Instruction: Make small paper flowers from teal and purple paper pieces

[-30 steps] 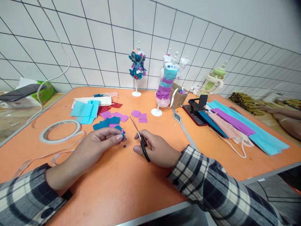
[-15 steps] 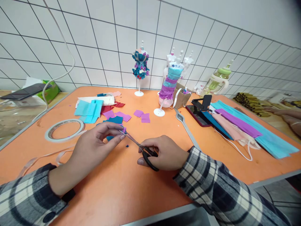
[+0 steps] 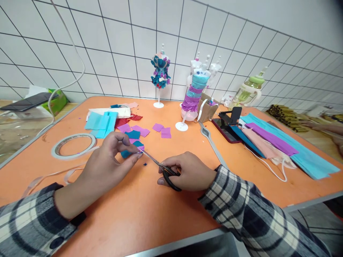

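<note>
My right hand (image 3: 187, 171) is closed around the black handles of small scissors (image 3: 168, 175). Their slim blades point left and up, and look nearly together. At the blade tips, my left hand (image 3: 107, 164) pinches a small bluish-purple scrap (image 3: 139, 152), mostly hidden by the thumb and fingers. Just beyond lie teal crepe paper pieces (image 3: 133, 134) and purple paper squares (image 3: 165, 132). A tiny dark blue bit (image 3: 145, 164) rests on the orange table (image 3: 128, 214) below the blades.
Behind stand a mini dress form in teal ruffles (image 3: 160, 71) and another in blue and purple bands (image 3: 193, 92). To the left are a tape roll (image 3: 56, 148) and light blue paper (image 3: 102, 125). On the right lie a phone (image 3: 226, 132) and coloured paper strips (image 3: 289, 142).
The left fingers have curled and lifted a little, showing more of the teal and purple paper behind them. My right hand keeps hold of the scissors, almost in the same place.
</note>
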`<state>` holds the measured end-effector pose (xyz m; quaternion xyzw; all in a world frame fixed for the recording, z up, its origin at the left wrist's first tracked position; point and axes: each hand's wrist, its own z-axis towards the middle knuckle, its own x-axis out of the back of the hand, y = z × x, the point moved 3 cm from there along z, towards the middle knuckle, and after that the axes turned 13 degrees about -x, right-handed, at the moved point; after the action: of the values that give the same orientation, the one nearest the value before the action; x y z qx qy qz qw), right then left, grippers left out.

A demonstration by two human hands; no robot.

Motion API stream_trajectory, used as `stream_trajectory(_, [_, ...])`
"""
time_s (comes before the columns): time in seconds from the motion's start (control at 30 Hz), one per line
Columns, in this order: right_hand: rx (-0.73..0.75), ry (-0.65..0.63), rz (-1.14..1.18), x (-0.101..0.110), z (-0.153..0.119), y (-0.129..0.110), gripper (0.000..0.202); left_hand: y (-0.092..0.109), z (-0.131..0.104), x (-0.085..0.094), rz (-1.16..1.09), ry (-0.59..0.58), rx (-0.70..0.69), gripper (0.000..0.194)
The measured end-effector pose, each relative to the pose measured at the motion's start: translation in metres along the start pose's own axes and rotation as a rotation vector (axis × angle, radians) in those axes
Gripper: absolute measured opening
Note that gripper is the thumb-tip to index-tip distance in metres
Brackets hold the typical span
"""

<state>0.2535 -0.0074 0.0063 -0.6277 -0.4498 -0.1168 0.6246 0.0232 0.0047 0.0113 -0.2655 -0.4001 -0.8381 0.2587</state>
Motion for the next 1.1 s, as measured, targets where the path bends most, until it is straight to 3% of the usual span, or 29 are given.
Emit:
stream_trajectory(0.33, [-0.027, -0.046, 0.027, -0.0051, 0.0010, -0.0007, 0.025, -0.0026, 0.0034, -0.0008, 0.034, -0.064, -0.049, 0.032])
stream_trajectory(0.63, [-0.037, -0.062, 0.047, -0.0051, 0.0001, -0.0029, 0.027, -0.0033, -0.0021, -0.0020, 0.116, -0.100, -0.216, 0.025])
stream_trajectory(0.83, [-0.049, -0.074, 0.083, -0.0056, 0.0008, 0.0001, 0.027, -0.0030, -0.0016, -0.0013, 0.130, -0.098, -0.139, 0.033])
stream_trajectory(1.1, [-0.029, -0.066, 0.117, -0.0068, 0.0017, 0.0016, 0.026, -0.0011, 0.0003, -0.0016, 0.157, -0.138, -0.163, 0.031])
